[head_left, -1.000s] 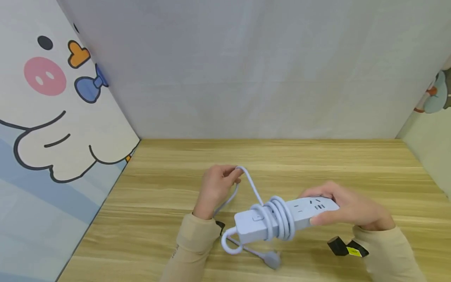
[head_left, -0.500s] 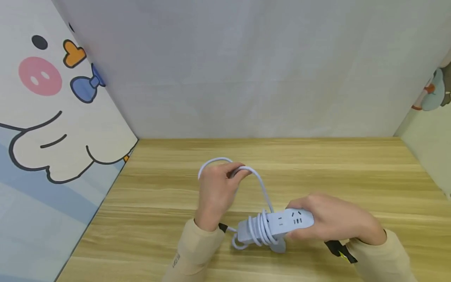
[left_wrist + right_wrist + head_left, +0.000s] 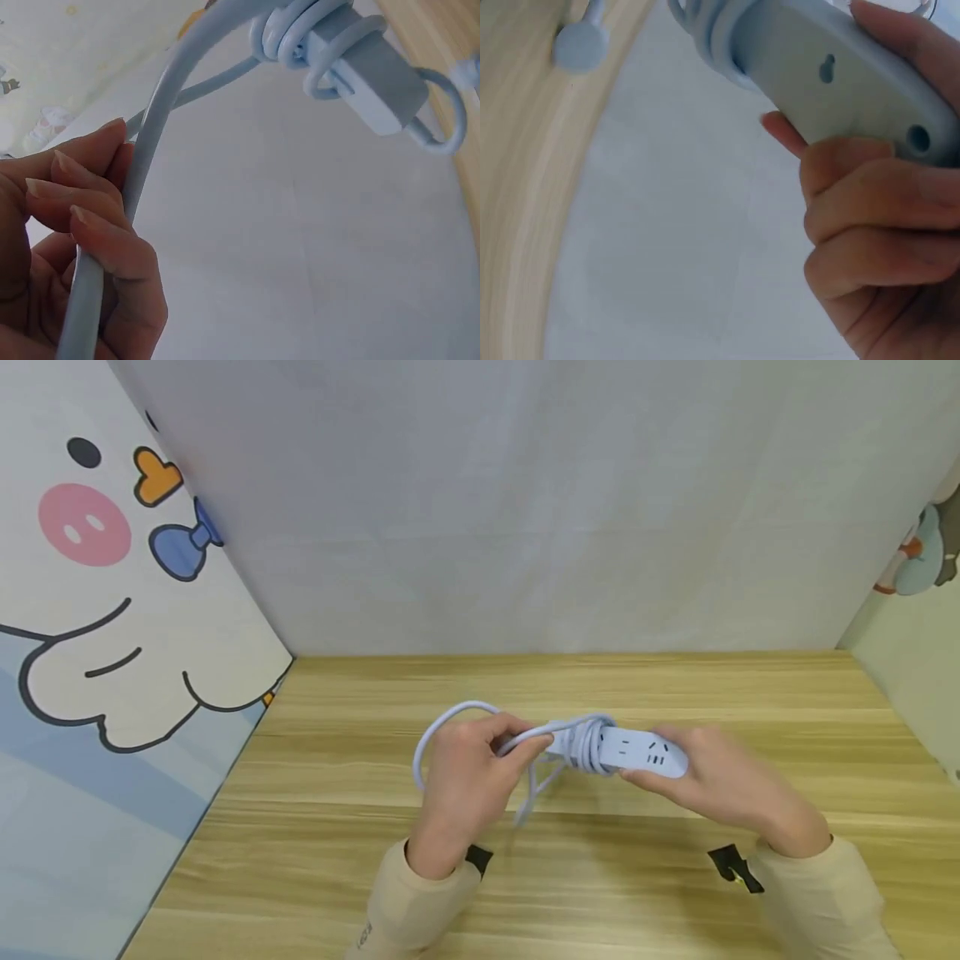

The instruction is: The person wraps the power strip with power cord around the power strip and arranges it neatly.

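A white power strip (image 3: 637, 753) is held up over the table, its sockets facing the head camera. My right hand (image 3: 723, 777) grips its socket end, with fingers (image 3: 870, 217) curled against the strip's underside in the right wrist view. Several turns of its cord (image 3: 588, 745) are wound around the strip's middle. My left hand (image 3: 468, 768) pinches the free length of cord, which runs from the fingers across to the wraps and bows out in a loop behind the hand. Another stretch of cord hangs below the strip. The round plug (image 3: 581, 46) shows in the right wrist view.
Below both hands lies the wood-grain tabletop (image 3: 337, 827). A pale cloth wall (image 3: 525, 527) rises at its far edge. On the left stands a panel (image 3: 180, 635) with a cartoon print, and a pale green panel (image 3: 911, 668) borders the right.
The strip has first dropped toward the table, then moved up and away from the body in my right hand. My left hand has shifted right, bringing the cord across the wraps.
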Demonstrator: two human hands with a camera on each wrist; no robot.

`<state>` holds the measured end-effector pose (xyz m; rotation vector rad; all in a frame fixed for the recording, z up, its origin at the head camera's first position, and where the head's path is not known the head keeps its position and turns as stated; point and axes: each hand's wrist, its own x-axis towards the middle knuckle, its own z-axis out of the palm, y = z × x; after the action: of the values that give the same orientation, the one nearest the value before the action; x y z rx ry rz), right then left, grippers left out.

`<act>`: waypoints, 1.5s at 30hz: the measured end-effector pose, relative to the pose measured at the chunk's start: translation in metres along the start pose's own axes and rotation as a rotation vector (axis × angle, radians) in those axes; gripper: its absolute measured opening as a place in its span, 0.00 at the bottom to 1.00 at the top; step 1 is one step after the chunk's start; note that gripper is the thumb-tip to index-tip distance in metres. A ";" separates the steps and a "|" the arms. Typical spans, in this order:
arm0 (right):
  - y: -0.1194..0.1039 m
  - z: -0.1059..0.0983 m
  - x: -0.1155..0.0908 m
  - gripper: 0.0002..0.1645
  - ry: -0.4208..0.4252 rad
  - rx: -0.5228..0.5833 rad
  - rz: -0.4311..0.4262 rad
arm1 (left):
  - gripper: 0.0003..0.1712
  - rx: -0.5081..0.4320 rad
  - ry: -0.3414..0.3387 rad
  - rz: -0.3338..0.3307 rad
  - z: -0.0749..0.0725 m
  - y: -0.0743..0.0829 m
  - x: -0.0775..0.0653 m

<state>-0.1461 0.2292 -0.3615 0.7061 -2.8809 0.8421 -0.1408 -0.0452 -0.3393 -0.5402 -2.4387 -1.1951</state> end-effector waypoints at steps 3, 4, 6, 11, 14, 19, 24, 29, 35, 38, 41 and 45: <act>0.002 -0.003 -0.001 0.22 0.086 -0.044 0.007 | 0.06 -0.023 -0.054 -0.044 0.000 0.004 -0.002; 0.002 -0.003 -0.001 0.23 0.121 -0.072 -0.004 | 0.06 -0.020 -0.074 -0.057 -0.001 0.005 -0.002; 0.003 -0.003 0.001 0.24 0.195 -0.120 -0.032 | 0.06 0.002 -0.114 -0.063 -0.002 0.006 -0.003; 0.014 -0.001 0.004 0.27 0.372 -0.230 -0.080 | 0.12 0.054 -0.264 -0.022 -0.007 0.007 -0.006; 0.026 -0.005 0.002 0.27 0.451 -0.260 -0.058 | 0.18 0.049 -0.363 -0.020 -0.011 0.006 -0.007; 0.045 -0.021 -0.008 0.30 0.596 -0.274 0.012 | 0.20 -0.014 -0.448 -0.079 -0.018 0.006 -0.007; 0.054 -0.030 -0.013 0.29 0.676 -0.245 0.062 | 0.09 0.009 -0.472 -0.058 -0.021 0.005 -0.006; 0.053 -0.032 -0.007 0.31 0.809 -0.188 0.097 | 0.14 -0.024 -0.522 -0.089 -0.024 0.002 -0.006; 0.052 -0.031 -0.003 0.30 0.969 -0.135 0.114 | 0.12 -0.085 -0.578 -0.086 -0.023 -0.004 -0.003; 0.050 -0.030 -0.003 0.28 1.047 -0.078 0.164 | 0.13 -0.120 -0.626 -0.112 -0.024 -0.010 0.000; 0.046 -0.032 -0.004 0.27 1.110 -0.009 0.246 | 0.14 -0.160 -0.683 -0.157 -0.026 -0.018 0.002; 0.044 -0.043 -0.009 0.20 1.155 0.160 0.434 | 0.16 -0.214 -0.770 -0.225 -0.033 -0.031 0.004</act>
<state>-0.1603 0.2884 -0.3483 -0.3676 -1.8971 1.0400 -0.1543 -0.0880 -0.3388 -0.9515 -3.0813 -1.5681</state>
